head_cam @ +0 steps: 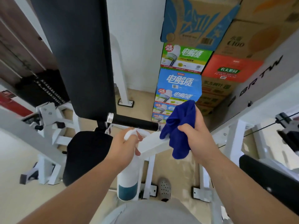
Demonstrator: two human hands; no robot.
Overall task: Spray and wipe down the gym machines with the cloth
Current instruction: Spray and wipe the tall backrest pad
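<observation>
Two bare forearms reach out from the bottom edge, above a grey garment that is cut off there. Below them a grey perforated clog [164,188] shows on the floor, its heel hidden by the garment.

The left hand [124,147] is wrapped round the neck of a white plastic spray bottle with teal liquid at its base [128,177]. The fingers cover most of the spray head, so the trigger cannot be made out. The right hand [195,136] clutches a bunched dark-blue cloth [179,126], which hides most of its fingers. The cloth's lower folds hang over the slanted white metal frame bar [153,143] of the machine.

The two hands are near each other, with the bar between them. Just beyond is a black foam-covered handle with a silver collar [134,122]. Whether its right end touches the cloth cannot be told.

To the left sit a black padded seat [84,156] and a long black back pad [80,54], its top cut off by the frame. Farther left, a dark weight stack [43,89] is blurred. Behind stands a pile of printed cardboard cartons [179,84], its lowest boxes hidden by the cloth.
</observation>
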